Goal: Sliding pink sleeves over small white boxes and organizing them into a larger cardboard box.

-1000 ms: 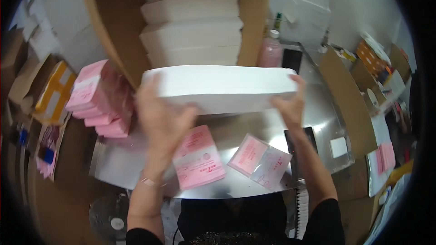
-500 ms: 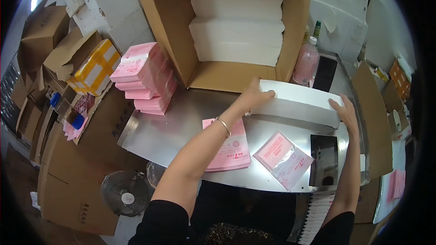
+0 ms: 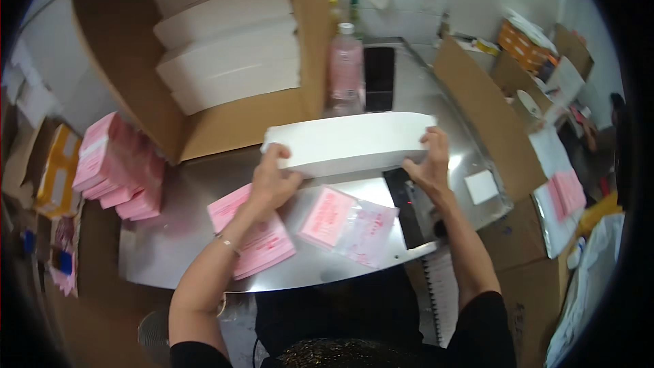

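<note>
A long white block [image 3: 351, 138], like a row of sheets pressed together, is held level above the metal table. My left hand [image 3: 272, 182] grips its left end, thumb on the near side. At its right end my right hand [image 3: 432, 165] closes round the corner. Below my left wrist lies a pile of pink printed sheets [image 3: 268, 245]. A clear plastic bag [image 3: 371, 235] with a pink printed card rests beside it. Under and next to my right hand is a black flat device [image 3: 405, 215], partly covered by the arm.
Rows of similar white blocks [image 3: 231, 54] fill an open carton [image 3: 238, 121] at the back left. Pink packs [image 3: 122, 167] are stacked left of it. A pink-liquid bottle [image 3: 346, 61] and a black phone [image 3: 379, 76] stand behind. At right are a cardboard flap [image 3: 487, 116] and a white square [image 3: 481, 187].
The view has swung right, so the carton and pink stack appear farther left. Both hands still grip the white block, which now appears nearer the middle of the view.
</note>
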The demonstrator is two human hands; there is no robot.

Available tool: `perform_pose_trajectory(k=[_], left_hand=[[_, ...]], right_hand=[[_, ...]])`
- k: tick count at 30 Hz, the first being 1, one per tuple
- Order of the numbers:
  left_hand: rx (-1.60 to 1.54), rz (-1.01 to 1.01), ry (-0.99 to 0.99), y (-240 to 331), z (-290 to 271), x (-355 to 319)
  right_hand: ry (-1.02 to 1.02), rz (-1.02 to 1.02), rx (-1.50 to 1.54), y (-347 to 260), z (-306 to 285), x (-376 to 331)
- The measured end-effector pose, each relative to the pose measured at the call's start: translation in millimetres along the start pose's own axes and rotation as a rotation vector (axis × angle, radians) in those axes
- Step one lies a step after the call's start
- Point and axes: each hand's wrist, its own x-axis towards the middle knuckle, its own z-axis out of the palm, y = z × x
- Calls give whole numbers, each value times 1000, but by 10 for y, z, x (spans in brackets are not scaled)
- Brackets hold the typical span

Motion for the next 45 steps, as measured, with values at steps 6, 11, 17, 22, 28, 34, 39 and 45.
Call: perform_pose_trajectory(k=[6,11,17,22,28,34,39,45], left_hand=[[7,105,115,26,-242,-76],[-257,-285,-83,552,-353,-21],[-319,-45,6,187,106,254],[-436,-44,-1,252,-71,114],[-440,-246,-195,225,-178,230],[138,-49,15,347,16,491],[468,-175,-125,655,111,557],[549,-196,-356,674,-31,574]], right_hand=[[117,-59,-399,69,-790,115],[-482,-188,-903,406,-951,70],[-163,12,45,-585,262,0],[38,-61,88,-435,230,58],[-331,-284,-889,34,-516,247],[-502,162,211,-1025,184,219],[-227,136,86,-1269,695,64],[-3,-83,-305,-736,37,389]])
